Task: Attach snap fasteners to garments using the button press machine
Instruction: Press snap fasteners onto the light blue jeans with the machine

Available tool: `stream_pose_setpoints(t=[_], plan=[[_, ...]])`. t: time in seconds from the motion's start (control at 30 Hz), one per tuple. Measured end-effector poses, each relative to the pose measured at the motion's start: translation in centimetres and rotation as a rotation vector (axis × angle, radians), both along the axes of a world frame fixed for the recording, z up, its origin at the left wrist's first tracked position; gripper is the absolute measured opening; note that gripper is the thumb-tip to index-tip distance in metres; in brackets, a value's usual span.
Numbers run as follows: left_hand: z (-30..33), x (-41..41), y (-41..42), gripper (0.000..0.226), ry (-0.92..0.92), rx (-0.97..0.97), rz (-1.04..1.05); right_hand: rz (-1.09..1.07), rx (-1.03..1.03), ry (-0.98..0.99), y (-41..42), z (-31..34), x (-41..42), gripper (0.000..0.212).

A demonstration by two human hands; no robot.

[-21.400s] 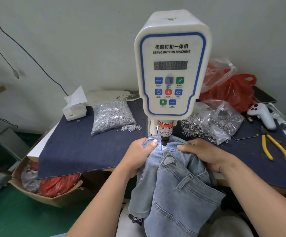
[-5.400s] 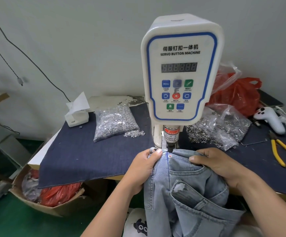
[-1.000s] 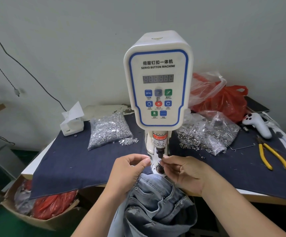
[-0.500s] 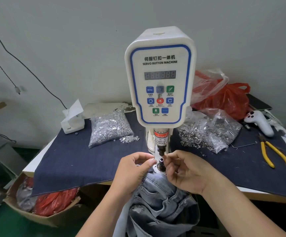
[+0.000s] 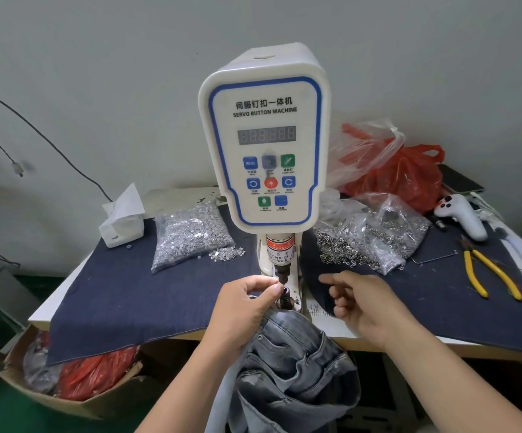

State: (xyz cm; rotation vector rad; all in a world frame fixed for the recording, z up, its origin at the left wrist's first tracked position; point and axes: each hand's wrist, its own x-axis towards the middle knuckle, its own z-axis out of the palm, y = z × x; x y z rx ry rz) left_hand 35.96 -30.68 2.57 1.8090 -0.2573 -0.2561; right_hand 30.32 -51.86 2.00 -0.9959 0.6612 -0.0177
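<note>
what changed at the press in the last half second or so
The right hand left the lower die and drew back to the right, fingers loosely curled and holding nothing. The left hand stays with its fingertips at the die, and the jeans still hang off the table edge.

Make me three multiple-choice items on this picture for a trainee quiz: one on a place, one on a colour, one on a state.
1. Where do the pliers lie?
A. right of the machine, on the dark cloth
B. in the cardboard box
C. on the tissue box

2. What colour are the pliers' handles?
A. red
B. yellow
C. green

3. What is the left hand doing?
A. lying flat on the cloth
B. gripping the pliers
C. pinching at the lower die under the press head

Answers: 1 A, they lie on the dark cloth at the table's right side; 2 B, both handles are yellow; 3 C, thumb and forefinger meet at the lower die of the machine.
</note>
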Motion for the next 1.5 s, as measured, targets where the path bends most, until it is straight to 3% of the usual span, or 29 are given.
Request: stream_pose_setpoints(t=[0.43,0.77,0.83,0.9,1.0,1.07,1.13,1.2,1.27,1.33,1.43,1.5], plan=[[0.9,0.2,-0.2,0.008,-0.026,0.121,-0.034,0.024,0.036,-0.036,-1.2,-1.1,-0.2,0.023],[1.3,-0.1,-0.1,0.003,0.069,0.019,-0.030,0.063,-0.088,-0.043,-0.6,-1.0,-0.6,0.024],[1.3,-0.2,0.3,0.007,0.091,-0.008,0.015,0.128,-0.238,-0.090,-0.2,-0.5,-1.4,0.022],[1.2,-0.4,0.8,0.015,0.124,-0.035,0.055,0.322,-0.561,-0.188,0.3,0.2,-2.8,0.018],[1.7,-0.8,1.4,0.025,0.227,-0.144,0.070,0.728,-1.038,-0.230,1.5,1.2,-4.5,0.041],[2.4,-1.2,1.5,0.029,0.288,-0.235,0.045,0.844,-1.223,-0.203,2.3,1.7,-4.7,0.037],[3.1,-1.5,1.7,0.036,0.236,-0.206,-0.023,0.832,-1.167,-0.274,2.4,2.2,-4.8,0.019],[3.7,-1.3,2.8,0.052,0.063,0.015,-0.200,0.772,-0.894,-0.322,2.1,2.4,-4.8,0.021],[4.5,-1.0,4.0,0.046,-0.030,0.354,-0.486,0.676,-0.750,-0.357,1.9,2.8,-4.8,0.029],[4.8,-0.6,5.0,0.036,0.028,0.505,-0.713,0.641,-0.674,-0.400,2.0,3.1,-4.7,0.026],[4.3,-0.1,5.8,0.025,0.110,0.256,-0.633,0.686,-0.603,-0.380,1.9,3.9,-4.7,0.016],[3.6,-0.1,5.9,0.024,0.141,0.063,-0.530,0.755,-0.674,-0.295,1.3,4.2,-4.5,0.028]])
